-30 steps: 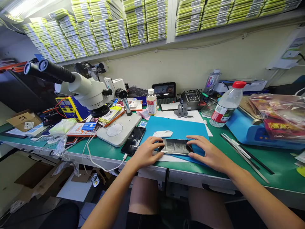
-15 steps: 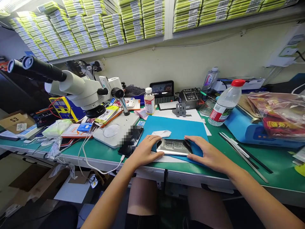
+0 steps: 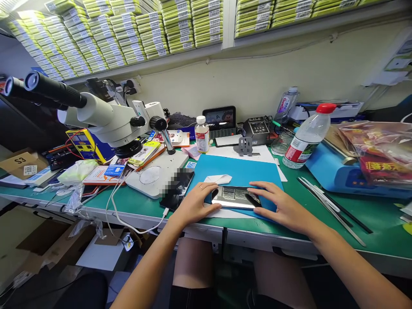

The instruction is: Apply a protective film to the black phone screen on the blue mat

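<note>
A flat shiny metal plate (image 3: 232, 196) with rows of fine cut-outs lies on a blue mat (image 3: 238, 171) near the bench's front edge. My left hand (image 3: 195, 202) rests at its left end, fingers curled against the edge. My right hand (image 3: 279, 207) lies at its right end, fingers spread over the mat, the thumb touching the plate. A folded white tissue (image 3: 219, 178) sits just behind the plate. A black phone (image 3: 177, 189) lies left of my left hand.
A stereo microscope (image 3: 106, 118) on a white base stands at the left. Behind the mat are a small bottle (image 3: 202, 134), a small screen (image 3: 221, 119) and a water bottle (image 3: 305, 137). Thin metal strips (image 3: 331, 210) lie to the right. Shelves of green boxes (image 3: 180, 25) hang above.
The view has shifted slightly. Both hands stay at the plate's ends; the plate's shiny surface now shows more glare, as if tilted a little.
</note>
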Demonstrator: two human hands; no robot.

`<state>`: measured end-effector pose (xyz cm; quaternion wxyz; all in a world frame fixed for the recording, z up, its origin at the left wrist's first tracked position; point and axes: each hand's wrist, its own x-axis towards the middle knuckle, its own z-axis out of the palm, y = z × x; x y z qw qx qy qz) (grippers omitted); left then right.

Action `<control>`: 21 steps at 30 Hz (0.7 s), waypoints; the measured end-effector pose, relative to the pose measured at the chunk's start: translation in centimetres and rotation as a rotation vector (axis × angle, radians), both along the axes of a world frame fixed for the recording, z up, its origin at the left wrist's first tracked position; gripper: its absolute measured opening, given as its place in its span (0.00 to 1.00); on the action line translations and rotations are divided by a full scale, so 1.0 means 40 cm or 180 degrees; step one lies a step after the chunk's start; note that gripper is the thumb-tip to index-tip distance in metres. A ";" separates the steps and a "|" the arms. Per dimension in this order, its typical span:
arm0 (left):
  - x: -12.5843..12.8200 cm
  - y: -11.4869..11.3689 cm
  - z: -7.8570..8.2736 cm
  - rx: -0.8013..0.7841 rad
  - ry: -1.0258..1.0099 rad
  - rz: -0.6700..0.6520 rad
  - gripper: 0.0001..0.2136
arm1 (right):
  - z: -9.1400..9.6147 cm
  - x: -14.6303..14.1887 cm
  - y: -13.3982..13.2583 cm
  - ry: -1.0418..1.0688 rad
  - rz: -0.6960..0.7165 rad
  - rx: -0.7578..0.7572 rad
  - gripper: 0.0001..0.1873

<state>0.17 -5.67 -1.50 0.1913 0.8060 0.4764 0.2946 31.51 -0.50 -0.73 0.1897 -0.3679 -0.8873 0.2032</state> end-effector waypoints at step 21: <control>-0.002 -0.003 -0.008 0.0334 0.0142 -0.0031 0.22 | -0.010 -0.003 -0.003 -0.0037 0.0017 0.0201 0.32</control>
